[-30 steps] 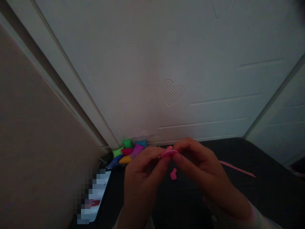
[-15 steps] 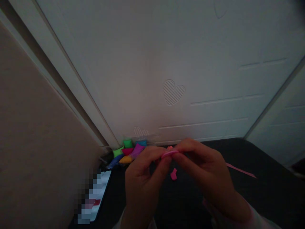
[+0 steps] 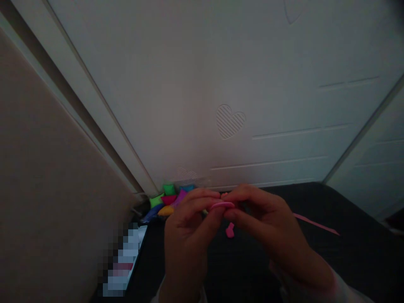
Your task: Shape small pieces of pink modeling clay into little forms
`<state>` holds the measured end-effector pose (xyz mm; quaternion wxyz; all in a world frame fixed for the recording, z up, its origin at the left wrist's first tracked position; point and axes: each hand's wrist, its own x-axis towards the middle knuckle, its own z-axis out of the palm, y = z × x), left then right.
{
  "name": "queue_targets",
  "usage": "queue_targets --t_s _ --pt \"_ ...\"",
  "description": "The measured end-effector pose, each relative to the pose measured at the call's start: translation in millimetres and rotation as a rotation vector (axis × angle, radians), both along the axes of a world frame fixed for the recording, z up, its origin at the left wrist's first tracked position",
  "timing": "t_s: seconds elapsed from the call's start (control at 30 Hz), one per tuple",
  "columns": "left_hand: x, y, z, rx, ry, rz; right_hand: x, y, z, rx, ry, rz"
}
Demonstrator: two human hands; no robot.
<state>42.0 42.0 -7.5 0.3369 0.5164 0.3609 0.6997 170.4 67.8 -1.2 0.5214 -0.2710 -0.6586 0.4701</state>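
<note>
A thin, flat pink piece (image 3: 222,205) is pinched between my two hands above the dark table. My left hand (image 3: 192,235) grips its left end between thumb and fingers. At its right end, the thumb and fingers of my right hand (image 3: 274,227) are closed on it too. A small bright pink lump (image 3: 230,230) lies on the table just below the held piece. Behind my fingertips a bit of orange-pink material shows, mostly hidden.
Several colourful packets (image 3: 169,200) are piled at the back left of the dark table (image 3: 353,256). A lit, partly pixelated screen (image 3: 126,263) lies at the left edge. On the right is a pink strip (image 3: 317,223). A white panel (image 3: 230,84) with heart patterns stands behind.
Both hands have shifted slightly, carrying the pink piece a little left and down. My left fingers have risen and cover more of the packets. The small pink lump has stayed in place.
</note>
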Motion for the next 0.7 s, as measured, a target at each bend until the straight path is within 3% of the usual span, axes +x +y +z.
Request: queue_targets --t_s 0.13,0.33,0.7 --pt "5 1 2.7 -0.054 -0.113 -0.058 0 0 0.8 0.032 -0.008 -0.022" --pt "3 4 0.8 -0.085 -0.118 -0.121 5 2 3.3 0.076 -0.113 -0.078" --pt "15 3 0.8 -0.163 -0.370 -0.103 1 4 4.6 0.152 -0.144 -0.039"
